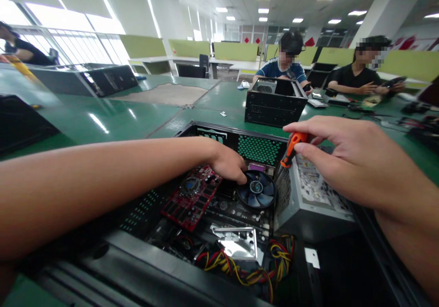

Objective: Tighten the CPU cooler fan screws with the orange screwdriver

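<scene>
An open black computer case [154, 256] lies in front of me. My left hand [229, 161] reaches into it with fingers curled down, between a red graphics card [202, 192] and the round CPU fan [257, 189]. Its fingertips are at the fan's left edge; what they grip, if anything, is hidden. My right hand [343, 153] is closed on a screwdriver [291, 150] with an orange and black handle, above the metal power supply [318, 190]. The handle slants down to the left, and no shaft can be made out.
Red, yellow and black cables [247, 270] bunch near a shiny metal bracket [238, 243] inside the case. Another black case [276, 101] stands across the green table [157, 110], before a person in blue. Other people sit at the right and far left.
</scene>
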{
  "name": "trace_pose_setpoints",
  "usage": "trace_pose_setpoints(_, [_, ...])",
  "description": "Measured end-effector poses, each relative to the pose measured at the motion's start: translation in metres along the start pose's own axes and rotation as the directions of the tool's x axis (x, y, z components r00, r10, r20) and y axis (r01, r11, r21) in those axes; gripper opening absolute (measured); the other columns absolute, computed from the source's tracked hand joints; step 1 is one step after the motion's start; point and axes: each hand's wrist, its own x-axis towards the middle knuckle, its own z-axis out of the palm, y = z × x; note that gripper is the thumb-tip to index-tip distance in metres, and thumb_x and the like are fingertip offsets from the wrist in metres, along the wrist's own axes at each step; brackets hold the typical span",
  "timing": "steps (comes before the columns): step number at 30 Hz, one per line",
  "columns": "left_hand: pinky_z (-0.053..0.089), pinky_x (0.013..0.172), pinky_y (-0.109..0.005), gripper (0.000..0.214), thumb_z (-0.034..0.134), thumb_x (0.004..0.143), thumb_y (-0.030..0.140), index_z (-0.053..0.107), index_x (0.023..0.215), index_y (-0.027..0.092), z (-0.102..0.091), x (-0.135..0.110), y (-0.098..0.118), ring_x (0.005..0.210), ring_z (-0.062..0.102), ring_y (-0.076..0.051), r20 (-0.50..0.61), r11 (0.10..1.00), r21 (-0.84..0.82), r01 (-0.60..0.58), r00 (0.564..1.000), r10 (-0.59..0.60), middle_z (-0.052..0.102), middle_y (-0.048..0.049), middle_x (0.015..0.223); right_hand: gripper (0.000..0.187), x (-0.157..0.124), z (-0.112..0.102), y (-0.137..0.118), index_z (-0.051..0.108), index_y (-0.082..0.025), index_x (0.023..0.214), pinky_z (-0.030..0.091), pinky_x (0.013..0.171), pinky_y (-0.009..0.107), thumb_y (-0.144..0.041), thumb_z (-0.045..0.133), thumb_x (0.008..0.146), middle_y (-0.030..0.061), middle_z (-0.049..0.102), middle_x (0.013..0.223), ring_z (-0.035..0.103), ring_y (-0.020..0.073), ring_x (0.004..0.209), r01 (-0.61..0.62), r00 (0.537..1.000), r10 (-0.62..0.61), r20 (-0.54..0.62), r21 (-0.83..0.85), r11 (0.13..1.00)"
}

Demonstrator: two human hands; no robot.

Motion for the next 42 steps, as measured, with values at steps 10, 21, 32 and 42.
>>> trace_pose_setpoints(10, [0.053, 0.088, -0.035, 0.056, 0.048, 0.091, 0.048, 0.073, 0.129, 0.014, -0.0004, 0.0007, -0.0006, 0.109, 0.07, -0.03, 0.021, 1.0, 0.018, 0.001, 1.0, -0.002, 0.074, -0.0164, 0.131, 0.031, -0.0014, -0.0015, -0.0025, 0.078, -0.02, 0.119, 0.061, 0.088, 0.043, -0.017, 0.055, 0.098, 0.0099, 0.081, 0.113, 0.076, 0.0289, 0.101, 0.042, 0.998, -0.043, 0.039, 0.037, 0.998])
trace_pose_setpoints(21, [0.054, 0.09, -0.035, 0.054, 0.051, 0.09, 0.047, 0.074, 0.128, 0.016, -0.0007, -0.0002, 0.0006, 0.109, 0.07, -0.03, 0.005, 1.0, -0.006, 0.015, 1.0, -0.015, 0.075, -0.0148, 0.131, 0.032, -0.0008, 0.0004, -0.0015, 0.077, -0.017, 0.122, 0.061, 0.087, 0.044, -0.018, 0.056, 0.097, 0.0118, 0.081, 0.116, 0.076, 0.03, 0.103, 0.046, 0.998, -0.047, 0.035, 0.028, 0.999])
trace_pose_setpoints(32, [0.053, 0.089, -0.034, 0.05, 0.052, 0.09, 0.048, 0.075, 0.124, 0.019, 0.0006, 0.0011, -0.0007, 0.108, 0.069, -0.029, 0.007, 1.0, -0.02, 0.023, 1.0, -0.023, 0.077, -0.0124, 0.126, 0.033, -0.0013, -0.0011, -0.0031, 0.078, -0.017, 0.122, 0.062, 0.086, 0.044, -0.018, 0.056, 0.097, 0.0121, 0.081, 0.116, 0.076, 0.0309, 0.102, 0.038, 0.999, -0.038, 0.012, 0.005, 0.999])
trace_pose_setpoints(42, [0.054, 0.086, -0.036, 0.055, 0.051, 0.09, 0.046, 0.075, 0.126, 0.013, -0.0001, 0.0005, 0.0002, 0.104, 0.071, -0.031, 0.002, 1.0, -0.01, -0.005, 1.0, 0.005, 0.076, -0.0168, 0.126, 0.032, -0.0014, -0.0007, -0.0026, 0.078, -0.018, 0.122, 0.061, 0.087, 0.043, -0.017, 0.056, 0.097, 0.0112, 0.081, 0.117, 0.076, 0.0296, 0.103, 0.049, 0.998, -0.05, 0.025, 0.027, 0.998])
